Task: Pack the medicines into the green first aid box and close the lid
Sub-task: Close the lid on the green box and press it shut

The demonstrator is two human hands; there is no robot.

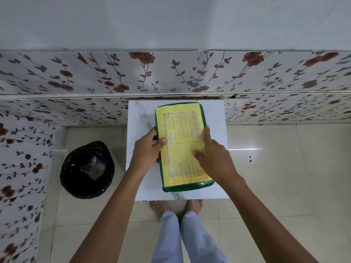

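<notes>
Lid shut, green first aid box (187,186) sits on the white table (140,120); I see my left hand (147,149) gripping its left edge, right hand (212,156) pressed flat on top.

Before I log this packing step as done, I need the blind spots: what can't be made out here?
Head view only:
- Medicines: none visible; the closed lid hides whatever is inside the green first aid box.
- Lid latch: hidden under the left hand and right hand at the box's sides.
- Orange writing on the yellow label: too small and blurred to read.
- Bin: contents dark, unclear.
</notes>
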